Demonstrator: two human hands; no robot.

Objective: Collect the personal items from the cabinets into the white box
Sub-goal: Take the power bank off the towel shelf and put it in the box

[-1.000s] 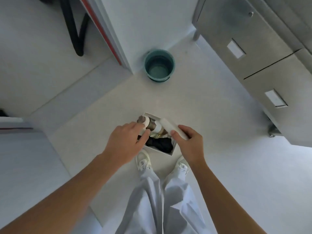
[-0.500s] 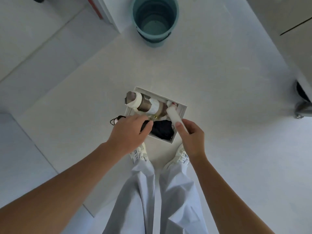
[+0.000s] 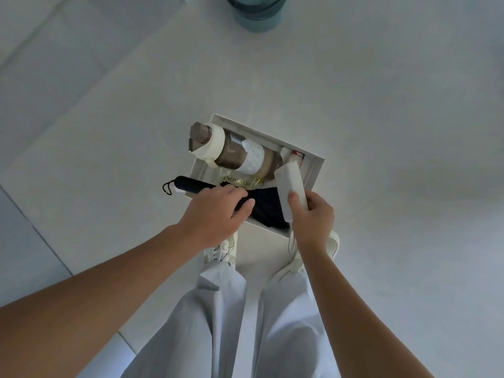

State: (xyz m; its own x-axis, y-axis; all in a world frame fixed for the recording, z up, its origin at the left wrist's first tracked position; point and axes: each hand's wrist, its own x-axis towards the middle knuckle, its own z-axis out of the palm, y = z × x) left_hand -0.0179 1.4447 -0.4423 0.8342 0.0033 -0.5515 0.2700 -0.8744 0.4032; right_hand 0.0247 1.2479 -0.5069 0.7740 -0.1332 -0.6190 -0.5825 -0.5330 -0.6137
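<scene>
- White box [image 3: 317, 166] stands on the floor in the centre of the frame, just above the person's shoes.
- Left hand [image 3: 215, 214] grips a black folded umbrella [image 3: 191, 184], whose end sticks out over the left wall of the box.
- Right hand [image 3: 313, 214] holds a white cylinder [image 3: 290, 184], thumb pressed on it, far end inside the box.
- Brown bottle [image 3: 231, 154] and dark cloth [image 3: 268, 208] lie inside the box.
- Teal bucket [image 3: 259, 15] is at the upper edge.

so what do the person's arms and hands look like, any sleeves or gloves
The left arm and right arm are bare as far as the frame shows, with no sleeves in view. The left hand and right hand wear no gloves, and no rings or watch show. Pale grey trousers, off-white trainers.
</scene>
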